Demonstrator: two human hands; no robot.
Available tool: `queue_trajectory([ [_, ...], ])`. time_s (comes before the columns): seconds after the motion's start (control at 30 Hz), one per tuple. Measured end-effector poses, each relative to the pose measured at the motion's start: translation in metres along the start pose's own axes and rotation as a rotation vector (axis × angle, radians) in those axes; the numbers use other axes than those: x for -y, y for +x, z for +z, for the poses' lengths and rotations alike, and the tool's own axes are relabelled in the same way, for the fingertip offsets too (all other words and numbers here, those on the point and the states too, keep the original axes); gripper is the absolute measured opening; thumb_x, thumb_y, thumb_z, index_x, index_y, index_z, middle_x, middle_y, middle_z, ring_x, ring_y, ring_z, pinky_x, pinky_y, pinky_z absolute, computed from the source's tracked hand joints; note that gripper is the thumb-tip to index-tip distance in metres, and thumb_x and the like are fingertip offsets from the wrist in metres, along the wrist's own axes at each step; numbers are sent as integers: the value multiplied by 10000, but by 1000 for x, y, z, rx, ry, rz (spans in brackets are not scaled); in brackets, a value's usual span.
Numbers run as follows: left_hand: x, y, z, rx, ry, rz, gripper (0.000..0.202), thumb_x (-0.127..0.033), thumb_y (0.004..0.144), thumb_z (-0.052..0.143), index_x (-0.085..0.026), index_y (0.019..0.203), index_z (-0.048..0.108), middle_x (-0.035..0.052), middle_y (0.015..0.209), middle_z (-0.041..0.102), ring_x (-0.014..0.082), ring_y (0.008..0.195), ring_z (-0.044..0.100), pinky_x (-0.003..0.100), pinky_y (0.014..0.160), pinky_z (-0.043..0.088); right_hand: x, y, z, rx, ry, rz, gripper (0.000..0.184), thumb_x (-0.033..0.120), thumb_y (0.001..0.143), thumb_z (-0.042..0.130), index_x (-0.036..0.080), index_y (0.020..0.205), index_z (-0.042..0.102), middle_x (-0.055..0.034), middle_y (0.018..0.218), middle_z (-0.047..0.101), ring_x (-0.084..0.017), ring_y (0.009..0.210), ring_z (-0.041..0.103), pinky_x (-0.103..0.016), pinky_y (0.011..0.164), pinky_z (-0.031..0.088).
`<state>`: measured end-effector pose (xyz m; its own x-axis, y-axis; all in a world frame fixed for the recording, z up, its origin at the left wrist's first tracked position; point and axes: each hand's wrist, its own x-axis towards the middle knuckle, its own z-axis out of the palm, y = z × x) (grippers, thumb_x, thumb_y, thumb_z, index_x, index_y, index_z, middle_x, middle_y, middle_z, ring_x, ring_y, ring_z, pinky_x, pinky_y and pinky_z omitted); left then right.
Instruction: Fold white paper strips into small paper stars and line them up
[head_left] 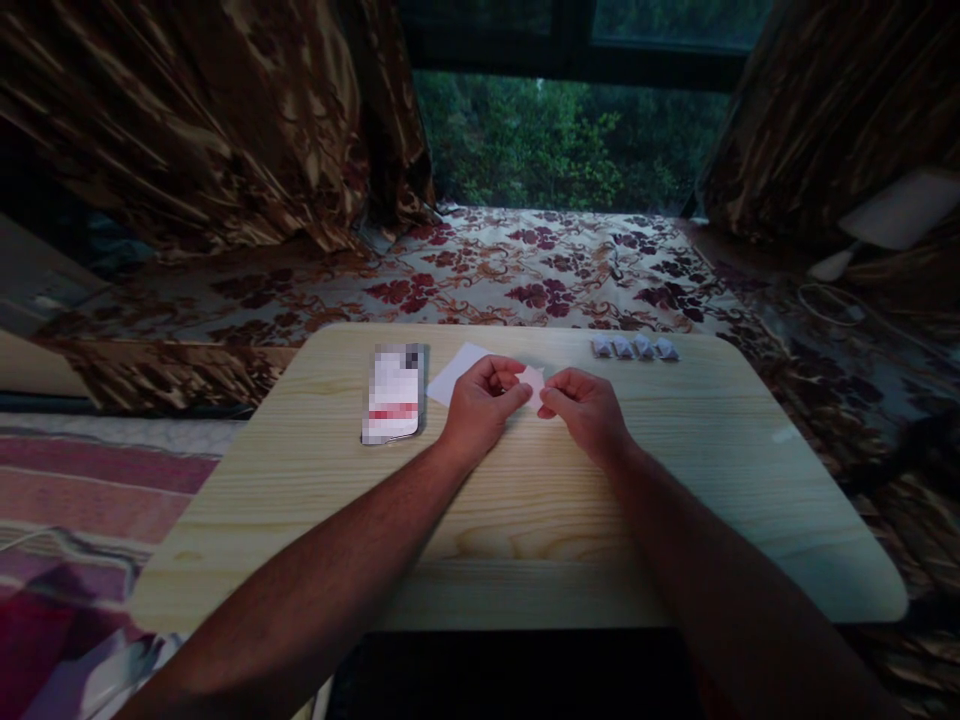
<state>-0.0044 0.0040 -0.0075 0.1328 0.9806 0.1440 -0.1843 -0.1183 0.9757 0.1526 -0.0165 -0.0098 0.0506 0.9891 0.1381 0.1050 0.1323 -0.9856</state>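
Note:
Both my hands meet over the far middle of a light wooden table (525,520). My left hand (484,400) and my right hand (585,405) each pinch an edge of a small piece of white paper (534,381) held between them, fingers curled closed. A flat white paper sheet (457,372) lies on the table just behind my left hand. Several small folded white paper shapes (634,347) sit in a row near the far edge, to the right of my hands.
A phone (394,394) lies face up left of my left hand. Beyond the table a floral cloth (525,270) covers a ledge under a window, with brown curtains (187,110) at both sides. A white device with a cable (892,215) sits far right.

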Motion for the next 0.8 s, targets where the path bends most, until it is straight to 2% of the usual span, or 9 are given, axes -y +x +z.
queue_trajectory([
  [0.37, 1, 1, -1, 5, 3, -3, 262, -199, 693, 748, -157, 922, 627, -43, 641, 609, 84, 557, 550, 212, 570, 431, 4, -1, 1, 8, 50, 44, 132, 273, 746, 694, 167, 695, 636, 7, 562, 667, -128, 515, 622, -234, 538, 459],
  [0.63, -1, 2, 1, 11, -57, -85, 321, -233, 658, 774, -172, 937, 629, -52, 586, 596, 92, 513, 543, 217, 535, 427, 3, 1, -1, 38, 88, 63, 151, 287, 748, 693, 170, 681, 625, 20, 546, 635, -114, 498, 584, -233, 522, 446],
  [0.8, -3, 0, 0, 60, -17, -153, 243, -282, 652, 783, -164, 820, 653, -41, 603, 590, 64, 471, 483, 198, 451, 341, 4, 0, -2, 60, 19, 24, 128, 263, 743, 687, 168, 677, 632, 30, 522, 608, -89, 471, 519, -216, 486, 395],
])
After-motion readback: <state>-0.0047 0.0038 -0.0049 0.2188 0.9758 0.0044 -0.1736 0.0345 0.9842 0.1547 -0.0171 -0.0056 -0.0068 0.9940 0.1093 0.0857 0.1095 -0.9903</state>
